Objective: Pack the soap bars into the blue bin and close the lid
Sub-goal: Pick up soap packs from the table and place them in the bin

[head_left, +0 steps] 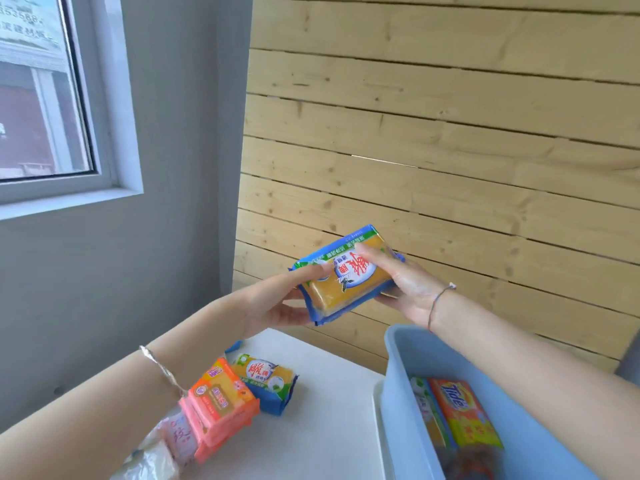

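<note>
Glossy orange soap packs [221, 403] on table, both hands' fingers [311, 271] gripping rectangular blue-wrapped soap bar [346, 275]

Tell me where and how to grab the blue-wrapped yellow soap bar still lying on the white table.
Grip the blue-wrapped soap bar across its two long sides, coming from above. It lies flat, label up, on the white table, so the sides are probably firmer than the crimped wrapper ends. The orange soap pack sits close on its left, so place that finger carefully; the right side is open.

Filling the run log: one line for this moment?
both hands hold blue-wrapped soap | above table | blue bin open | packing unfinished
</note>
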Action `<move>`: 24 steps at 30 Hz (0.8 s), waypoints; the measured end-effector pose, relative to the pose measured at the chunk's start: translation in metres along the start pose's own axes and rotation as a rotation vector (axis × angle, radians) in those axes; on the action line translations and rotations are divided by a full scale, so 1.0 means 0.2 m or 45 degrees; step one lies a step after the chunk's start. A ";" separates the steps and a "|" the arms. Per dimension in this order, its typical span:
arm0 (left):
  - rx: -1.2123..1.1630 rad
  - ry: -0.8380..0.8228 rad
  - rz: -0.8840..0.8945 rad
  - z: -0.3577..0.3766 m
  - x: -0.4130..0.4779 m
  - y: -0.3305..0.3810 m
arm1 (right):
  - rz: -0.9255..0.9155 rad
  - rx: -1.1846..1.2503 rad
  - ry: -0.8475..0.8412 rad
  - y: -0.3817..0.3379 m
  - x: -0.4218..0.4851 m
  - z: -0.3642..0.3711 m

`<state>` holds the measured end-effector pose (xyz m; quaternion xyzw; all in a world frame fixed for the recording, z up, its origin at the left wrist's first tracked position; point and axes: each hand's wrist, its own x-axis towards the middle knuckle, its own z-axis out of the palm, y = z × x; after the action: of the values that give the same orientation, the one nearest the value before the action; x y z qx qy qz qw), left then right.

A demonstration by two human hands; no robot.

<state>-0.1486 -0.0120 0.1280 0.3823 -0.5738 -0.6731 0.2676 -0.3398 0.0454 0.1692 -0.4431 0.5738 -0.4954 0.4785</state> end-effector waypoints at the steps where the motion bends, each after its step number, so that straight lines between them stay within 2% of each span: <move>1: -0.012 -0.004 0.031 0.05 -0.03 0.00 | -0.024 0.003 -0.031 -0.02 -0.05 -0.03; 4: -0.125 -0.011 0.086 0.20 -0.10 -0.01 | -0.091 0.116 -0.145 -0.03 -0.20 -0.14; 7: -0.215 0.003 0.099 0.35 -0.15 -0.05 | -0.043 0.319 -0.143 0.02 -0.32 -0.20; 11: -0.257 0.054 0.081 0.58 -0.18 -0.11 | 0.014 0.254 -0.094 0.12 -0.46 -0.25; 18: 0.023 -0.022 0.096 0.86 -0.22 -0.21 | 0.148 0.307 -0.024 0.24 -0.59 -0.54; 21: 0.128 0.116 0.150 0.86 -0.20 -0.26 | 0.251 0.263 0.040 0.30 -0.60 -0.65; 24: 0.172 0.195 0.142 0.88 -0.16 -0.35 | 0.384 0.101 0.007 0.37 -0.58 -0.71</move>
<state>-0.2692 0.1268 0.0754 0.4171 -0.6160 -0.5860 0.3212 -0.4660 0.1888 0.1167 -0.3313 0.6152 -0.4415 0.5629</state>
